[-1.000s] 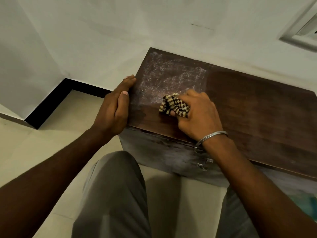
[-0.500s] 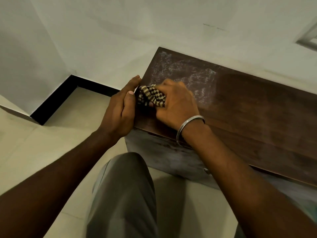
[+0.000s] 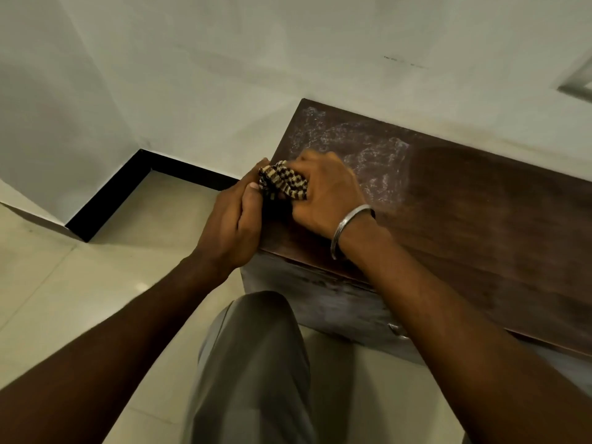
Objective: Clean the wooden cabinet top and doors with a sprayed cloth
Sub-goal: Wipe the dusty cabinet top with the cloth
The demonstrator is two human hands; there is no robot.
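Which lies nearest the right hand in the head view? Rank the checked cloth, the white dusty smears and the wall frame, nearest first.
1. checked cloth: gripped in the right hand, at the left end of the cabinet top.
2. white dusty smears: on the top, just beyond the hand.
3. wall frame: far off at upper right.

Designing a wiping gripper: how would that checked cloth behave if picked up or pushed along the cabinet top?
Probably floppy: the checked cloth sits bunched in folds under the right hand, so it would drape, not hold shape. Likely light, since it crumples into one hand. Pushed, it may drag and bunch on the smeared cabinet top.
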